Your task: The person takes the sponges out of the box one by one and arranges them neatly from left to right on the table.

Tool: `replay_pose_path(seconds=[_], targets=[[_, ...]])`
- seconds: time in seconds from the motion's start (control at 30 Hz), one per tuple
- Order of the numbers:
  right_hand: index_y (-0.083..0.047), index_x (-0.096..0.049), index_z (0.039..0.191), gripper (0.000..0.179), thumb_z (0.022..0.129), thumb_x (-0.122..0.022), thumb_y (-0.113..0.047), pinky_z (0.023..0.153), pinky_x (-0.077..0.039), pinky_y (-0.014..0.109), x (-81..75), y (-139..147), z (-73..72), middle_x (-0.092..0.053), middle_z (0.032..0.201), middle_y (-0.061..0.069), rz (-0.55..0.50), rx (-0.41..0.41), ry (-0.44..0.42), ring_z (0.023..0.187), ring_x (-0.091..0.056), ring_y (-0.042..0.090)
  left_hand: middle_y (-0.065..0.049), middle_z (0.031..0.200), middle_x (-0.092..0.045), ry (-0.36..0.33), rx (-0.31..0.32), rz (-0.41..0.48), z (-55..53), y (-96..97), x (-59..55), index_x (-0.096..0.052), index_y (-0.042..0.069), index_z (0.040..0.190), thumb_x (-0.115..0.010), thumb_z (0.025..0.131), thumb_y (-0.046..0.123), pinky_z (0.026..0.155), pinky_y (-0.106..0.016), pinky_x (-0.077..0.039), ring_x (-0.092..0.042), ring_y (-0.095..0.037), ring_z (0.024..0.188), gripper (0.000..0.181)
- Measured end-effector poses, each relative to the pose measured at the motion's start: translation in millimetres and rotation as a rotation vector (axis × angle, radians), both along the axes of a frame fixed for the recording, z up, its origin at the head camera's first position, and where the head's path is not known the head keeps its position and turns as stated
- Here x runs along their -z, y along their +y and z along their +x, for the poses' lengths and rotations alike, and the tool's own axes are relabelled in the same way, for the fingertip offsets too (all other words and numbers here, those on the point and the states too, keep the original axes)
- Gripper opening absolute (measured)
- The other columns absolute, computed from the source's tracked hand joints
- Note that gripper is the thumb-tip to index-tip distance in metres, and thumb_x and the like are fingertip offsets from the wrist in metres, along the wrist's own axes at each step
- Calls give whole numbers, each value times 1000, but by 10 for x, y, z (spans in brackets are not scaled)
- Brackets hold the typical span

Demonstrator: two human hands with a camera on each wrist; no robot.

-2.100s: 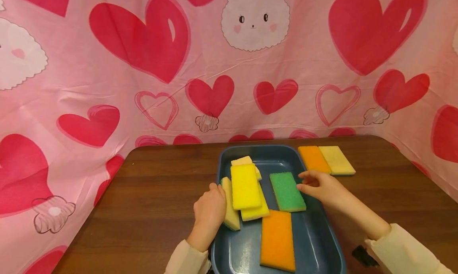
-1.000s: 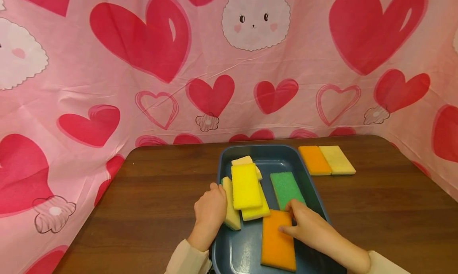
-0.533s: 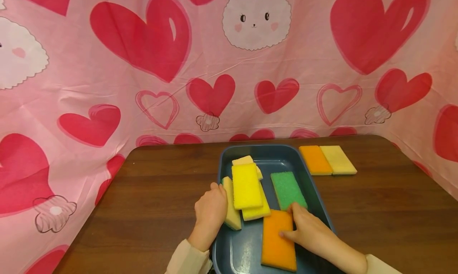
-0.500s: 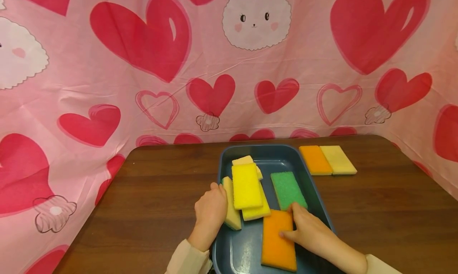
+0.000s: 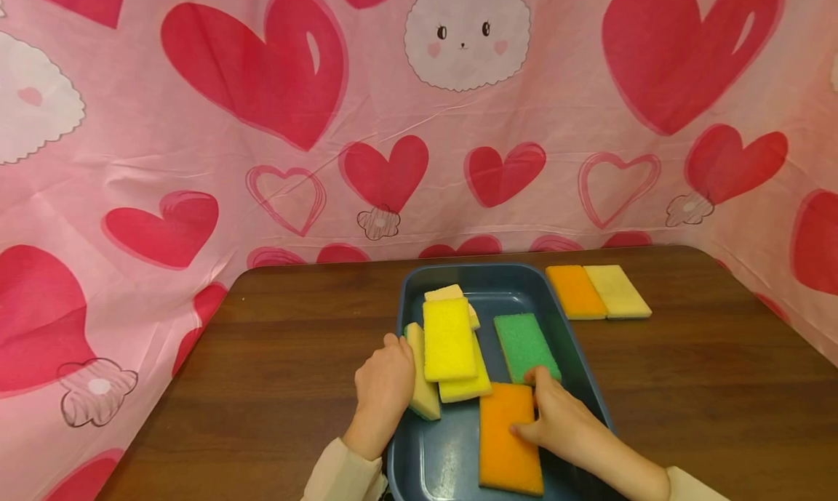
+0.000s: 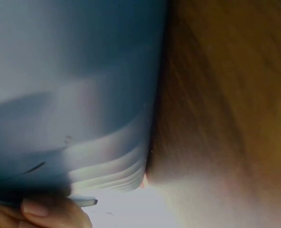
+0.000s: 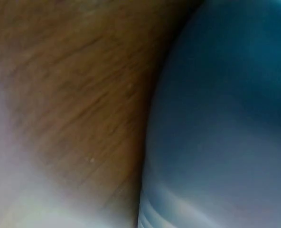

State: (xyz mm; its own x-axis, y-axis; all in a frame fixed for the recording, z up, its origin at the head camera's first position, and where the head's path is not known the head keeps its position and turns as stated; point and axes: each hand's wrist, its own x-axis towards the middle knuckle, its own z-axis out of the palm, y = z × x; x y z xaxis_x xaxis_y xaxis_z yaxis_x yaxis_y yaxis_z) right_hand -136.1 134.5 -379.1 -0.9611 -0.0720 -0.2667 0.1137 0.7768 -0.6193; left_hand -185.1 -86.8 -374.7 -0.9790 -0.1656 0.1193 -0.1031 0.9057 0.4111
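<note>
In the head view a blue tray (image 5: 484, 270) bears several sponges. My left hand (image 5: 386, 381) grips its left rim; the left wrist view has fingertips (image 6: 38, 209) at the rim, beside the tray wall (image 6: 107, 95). My right hand (image 5: 566, 417) holds the right edge of an orange sponge (image 5: 507, 443), thumb on top. Its index finger comes close to the near corner of a green sponge (image 5: 526, 347). By the left wall a bright yellow sponge (image 5: 449, 341) lies over another yellow sponge (image 5: 468, 390). A pale yellow sponge (image 5: 424, 385) leans on edge beside my left hand.
A paler sponge (image 5: 444, 293) lies behind the yellow pile. Beyond the tray's right rim, an orange sponge (image 5: 576, 291) and a light yellow sponge (image 5: 617, 291) lie side by side on the wooden table (image 5: 275, 385). A pink heart-patterned cloth (image 5: 393, 108) hangs behind.
My right hand has come from the green sponge's right side, near the rim, down to the orange sponge, which has turned very slightly. The left hand stays put.
</note>
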Motion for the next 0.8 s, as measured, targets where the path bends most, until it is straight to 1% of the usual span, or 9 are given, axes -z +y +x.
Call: replay_pose_path(seconds=[0.23,0.37,0.6,0.8], targets=[[1,-42,119,67,70,-83,-18,60,-41,30,4,-7,8,-56,91,10,-30,15,14,74,-50,17,-11,54,-48,13,3,6,9,-2,-5,-48,3,81,-44,99,23,45,-39,-41,-48,-25,45,27],[2,-42,119,67,69,-83,-14,60,-41,30,10,4,12,-57,91,12,-67,15,33,74,-49,18,-11,53,-47,4,3,4,7,1,-6,-48,3,82,-44,100,23,45,-39,-41,-47,-25,45,27],[5,-39,121,68,70,-82,-10,59,-42,28,4,39,3,-54,102,18,-120,17,59,68,-47,17,-11,54,-48,5,0,4,2,3,-2,-49,3,82,-44,99,24,46,-40,-41,-48,-25,46,28],[6,-38,123,68,72,-80,-10,58,-42,30,-18,57,0,-58,97,14,-120,6,52,68,-48,17,-11,54,-47,0,-2,6,2,2,0,-48,3,82,-44,100,24,45,-39,-41,-47,-24,45,28]])
